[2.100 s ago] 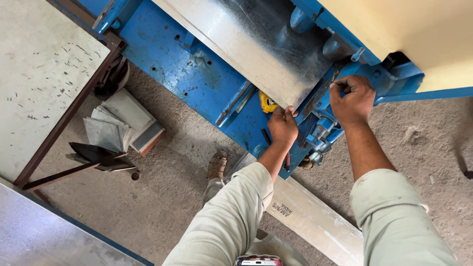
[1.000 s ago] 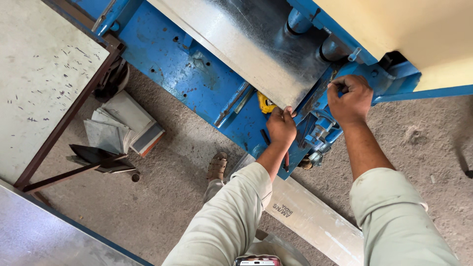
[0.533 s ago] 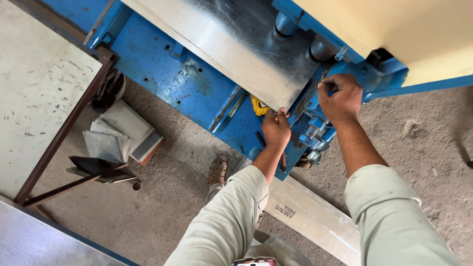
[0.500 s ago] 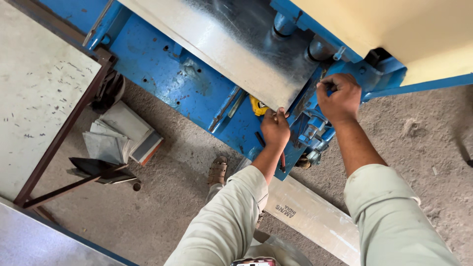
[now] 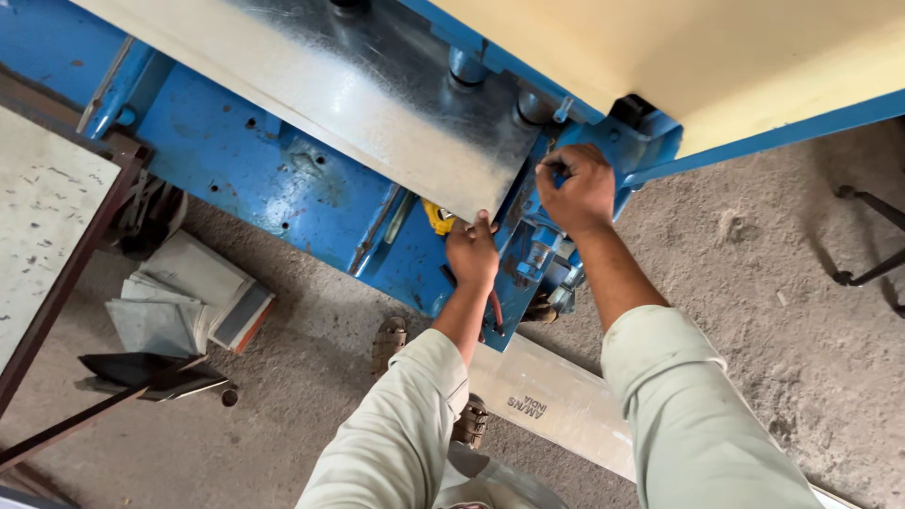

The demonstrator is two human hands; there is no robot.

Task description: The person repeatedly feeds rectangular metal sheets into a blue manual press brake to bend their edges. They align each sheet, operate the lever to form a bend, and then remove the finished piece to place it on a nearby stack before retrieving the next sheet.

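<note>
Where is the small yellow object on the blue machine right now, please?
In the head view, the yellow object sits near the centre, tucked under the lower corner of the metal sheet, just left of the left hand.

A metal sheet [image 5: 377,104] is laid on a blue machine [image 5: 255,179]. Its near corner is gripped by the left hand [image 5: 471,253]. The right hand [image 5: 577,188] is closed on a machine part beside it. Sheet offcuts [image 5: 184,306] are stacked on the floor [image 5: 754,283].
</note>
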